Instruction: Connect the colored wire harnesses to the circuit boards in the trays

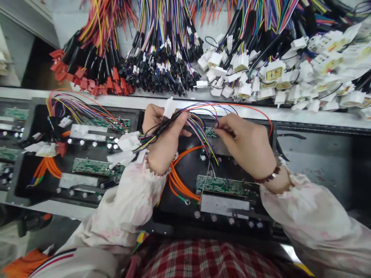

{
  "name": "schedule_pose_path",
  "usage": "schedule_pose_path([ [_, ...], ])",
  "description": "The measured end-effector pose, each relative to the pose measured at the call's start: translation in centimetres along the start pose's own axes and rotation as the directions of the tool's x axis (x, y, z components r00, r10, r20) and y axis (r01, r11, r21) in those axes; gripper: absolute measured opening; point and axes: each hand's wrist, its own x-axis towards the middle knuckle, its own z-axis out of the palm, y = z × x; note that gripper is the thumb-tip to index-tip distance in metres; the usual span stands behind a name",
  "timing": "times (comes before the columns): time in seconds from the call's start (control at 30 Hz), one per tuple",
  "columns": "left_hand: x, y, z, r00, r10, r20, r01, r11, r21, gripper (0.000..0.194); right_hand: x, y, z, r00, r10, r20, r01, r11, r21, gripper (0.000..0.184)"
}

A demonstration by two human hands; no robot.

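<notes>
My left hand (162,141) is closed round a bundle of multicoloured wires (199,127) with a small white connector (169,107) sticking up above the fingers. My right hand (246,144) pinches thin wires of the same bundle just right of it. Both hands hover over a black tray (174,220) holding a green circuit board (223,185) with a metal plate (224,204) and thick orange wires (179,181). White connectors (127,143) hang from the bundle by my left wrist.
A second black tray (23,170) at left holds another board (95,166), coloured wires and white plugs. Behind on the bench lie heaps of wire harnesses: red-tipped (87,77), black-tipped (162,73) and white-plugged (275,77). Plaid cloth (208,258) is at the bottom.
</notes>
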Motion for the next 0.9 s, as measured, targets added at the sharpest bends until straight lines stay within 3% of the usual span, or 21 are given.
schedule_pose_path([
  [0.17,0.1,-0.3,-0.2,1.0,0.004,-0.001,-0.004,0.999,0.045,0.047,0.1,0.5,1.2,1.0,0.01,0.027,-0.01,1.0,-0.018,0.009],
  [0.57,-0.1,0.0,-0.2,0.999,-0.022,0.032,0.022,1.0,-0.004,0.039,-0.2,0.7,1.4,0.998,-0.036,0.056,0.039,0.998,-0.051,0.008],
  [0.73,-0.2,0.5,0.2,1.0,-0.017,0.012,0.017,1.0,-0.016,0.04,-0.9,-1.3,0.4,0.999,0.018,-0.036,-0.023,0.99,-0.142,0.017],
  [0.9,-0.2,0.6,0.5,1.0,0.009,0.004,-0.009,1.0,-0.02,0.041,-1.8,-1.6,-1.5,0.988,0.014,0.152,0.002,0.995,-0.104,0.018],
])
